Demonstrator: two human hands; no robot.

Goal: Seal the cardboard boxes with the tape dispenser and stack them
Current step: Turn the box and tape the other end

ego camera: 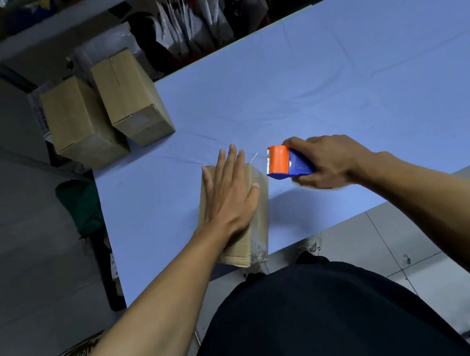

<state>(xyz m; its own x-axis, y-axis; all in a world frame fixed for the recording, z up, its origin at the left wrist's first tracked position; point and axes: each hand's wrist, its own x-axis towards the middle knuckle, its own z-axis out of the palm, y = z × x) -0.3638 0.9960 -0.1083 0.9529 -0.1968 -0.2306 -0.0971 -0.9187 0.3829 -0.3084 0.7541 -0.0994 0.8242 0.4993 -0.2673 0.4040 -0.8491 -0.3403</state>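
This looks like a parcel packing room: sealed brown cardboard boxes (107, 105) at the far left of a long blue table (348, 69), grey plastic mailer bags (195, 25) stacked behind.

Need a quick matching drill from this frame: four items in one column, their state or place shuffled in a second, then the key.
Items
1. left hand
2. right hand
3. tape dispenser
4. two cardboard boxes

States
A. orange and blue, just right of the near box
B. side by side at the table's far left corner
C. flat on top of the near box
D. gripping the dispenser

Pairs: 1-C, 2-D, 3-A, 4-B
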